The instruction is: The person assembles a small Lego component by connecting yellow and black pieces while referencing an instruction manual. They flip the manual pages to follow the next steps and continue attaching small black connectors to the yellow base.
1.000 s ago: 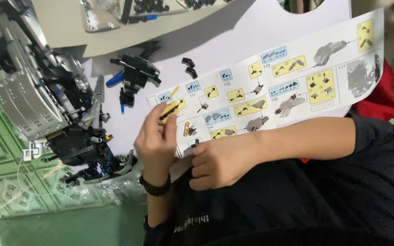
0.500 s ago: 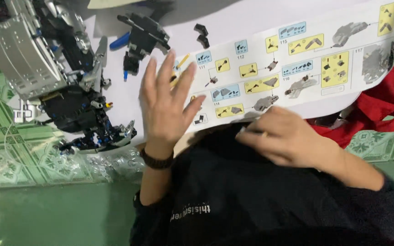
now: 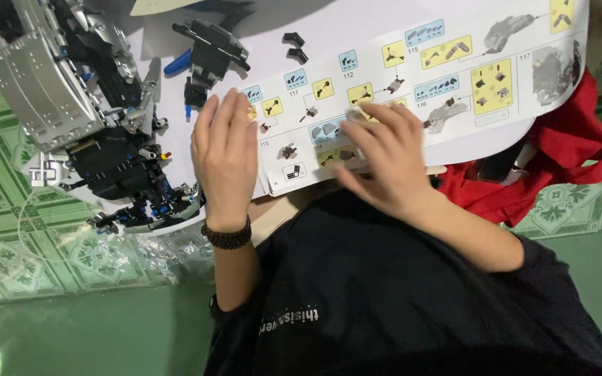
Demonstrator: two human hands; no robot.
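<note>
**Both hands flat on the instruction sheet**

I see my left hand [image 3: 226, 159] lying palm-down with fingers spread on the near-left corner of the instruction sheet [image 3: 412, 76], gripping nothing. My right hand [image 3: 383, 159] rests open on the sheet's near edge, likely pinning the paper so it lies flat and readable. A beaded bracelet [image 3: 227, 235] circles the left wrist. Just left sits the big grey-and-black brick model [image 3: 71, 111]; a smaller black assembly [image 3: 210, 49] and two loose black pieces [image 3: 294, 47] lie beyond. Red cloth [image 3: 559, 174] crowds the right.
</note>
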